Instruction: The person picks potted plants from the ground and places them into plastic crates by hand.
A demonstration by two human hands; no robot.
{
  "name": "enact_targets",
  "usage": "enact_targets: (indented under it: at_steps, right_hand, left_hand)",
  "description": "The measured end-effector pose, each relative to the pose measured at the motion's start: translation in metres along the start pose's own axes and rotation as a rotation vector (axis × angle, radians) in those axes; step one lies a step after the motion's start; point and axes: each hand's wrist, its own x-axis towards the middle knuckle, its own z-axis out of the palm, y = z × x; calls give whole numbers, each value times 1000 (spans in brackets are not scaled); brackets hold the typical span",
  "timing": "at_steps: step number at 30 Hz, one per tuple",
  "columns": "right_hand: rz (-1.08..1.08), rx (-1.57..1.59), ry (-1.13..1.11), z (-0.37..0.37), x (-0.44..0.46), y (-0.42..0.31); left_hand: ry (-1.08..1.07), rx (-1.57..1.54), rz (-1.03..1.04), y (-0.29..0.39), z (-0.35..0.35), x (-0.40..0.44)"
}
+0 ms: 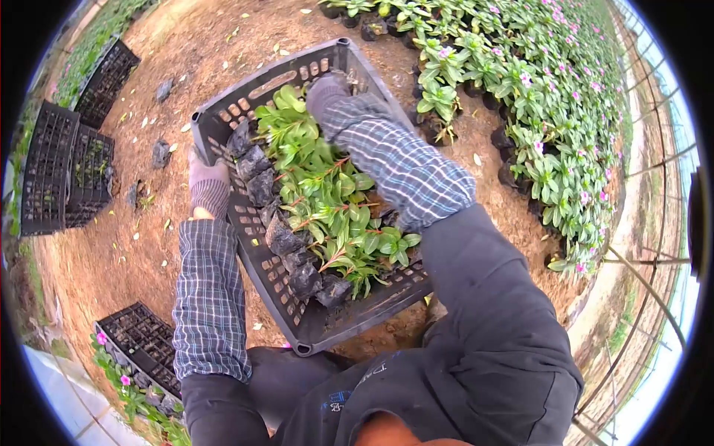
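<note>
A black plastic crate (pixel 320 337) sits tilted in front of me, with leafy seedlings (pixel 327 186) lying on their sides in it. Their dark root balls, in black bags (pixel 282 236), line up along the left side. My left hand (pixel 208 181), in a pale glove, is closed on the crate's left wall, its fingertips partly hidden. Inside the crate's far end, my gloved right hand (pixel 326 95) reaches down beside the topmost leaves. Its fingers are mostly hidden, so whether they grip a plant cannot be made out. Checked sleeves cover both forearms.
Potted plants with pink flowers (pixel 550 141) stand in a dense bed at right. More black crates (pixel 52 163) stand at left, and another crate (pixel 141 338) lies lower left beside flowering plants. Dark clods (pixel 161 153) and fallen leaves dot the bare soil (pixel 223 44).
</note>
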Motion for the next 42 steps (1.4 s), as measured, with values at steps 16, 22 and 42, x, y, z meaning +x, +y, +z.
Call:
enact_targets:
  at_steps: [16,22,42]
  right_hand:
    - [454,669,423,123,-104,134]
    - [266,470,375,237,-33,148]
    - [718,842,144,208,16,211]
  left_hand:
    - [-54,-179,-93,-12,-3,0]
    - [-23,68,-147,5,-10,-4]
    - [22,135,-86,-10,-10,-1]
